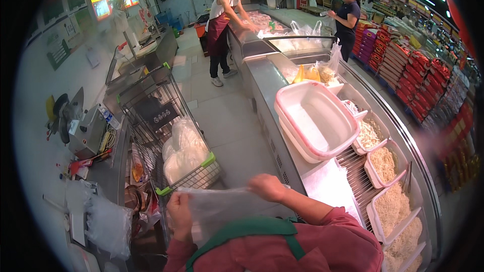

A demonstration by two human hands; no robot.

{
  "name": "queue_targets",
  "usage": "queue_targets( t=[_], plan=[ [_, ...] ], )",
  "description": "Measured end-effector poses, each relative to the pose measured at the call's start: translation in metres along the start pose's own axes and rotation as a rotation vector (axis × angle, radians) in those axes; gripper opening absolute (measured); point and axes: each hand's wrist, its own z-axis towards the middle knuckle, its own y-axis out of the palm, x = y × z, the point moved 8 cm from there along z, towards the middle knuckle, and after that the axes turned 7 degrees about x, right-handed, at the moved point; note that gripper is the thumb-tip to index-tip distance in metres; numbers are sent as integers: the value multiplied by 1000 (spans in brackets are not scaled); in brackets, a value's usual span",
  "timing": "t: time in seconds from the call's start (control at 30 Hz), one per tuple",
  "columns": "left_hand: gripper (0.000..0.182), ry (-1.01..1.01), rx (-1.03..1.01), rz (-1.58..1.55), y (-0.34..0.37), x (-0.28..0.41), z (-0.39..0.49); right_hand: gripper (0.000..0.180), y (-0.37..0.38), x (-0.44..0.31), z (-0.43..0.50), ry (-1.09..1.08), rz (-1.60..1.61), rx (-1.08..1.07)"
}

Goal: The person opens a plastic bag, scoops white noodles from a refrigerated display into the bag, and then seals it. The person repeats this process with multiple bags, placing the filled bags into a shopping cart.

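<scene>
A clear plastic bag (pixel 221 204) is stretched between my two hands in front of my green apron. My left hand (pixel 180 211) pinches its left end. At the other end, my right hand (pixel 266 187) is closed on it, near the edge of the display counter. Just beyond the bag stands a shopping cart (pixel 211 158) with green corner pieces, holding full white plastic bags (pixel 185 155). To the right, a large white tub (pixel 314 121) with a reddish rim rests on the counter; its inside shows bare.
White bins of shredded pale food (pixel 382 164) line the chilled case on the right. Plastic bags (pixel 107 219) hang at the left counter. Farther off, a person in a maroon apron (pixel 219 34) leans over a meat case; another person (pixel 347 19) stands across it.
</scene>
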Motion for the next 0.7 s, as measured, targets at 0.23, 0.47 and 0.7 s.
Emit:
queue_targets(
  t=[0.23,0.47,0.7],
  plan=[
    [16,-34,140,-43,-26,-11,3,18,-19,9,-6,-67,-124,92],
    [17,126,292,37,-70,10,12,19,-17,19,-9,-54,-229,-13],
    [21,156,315,46,-83,22,6,13,-20,28,-16,14,-155,89]
  ],
)
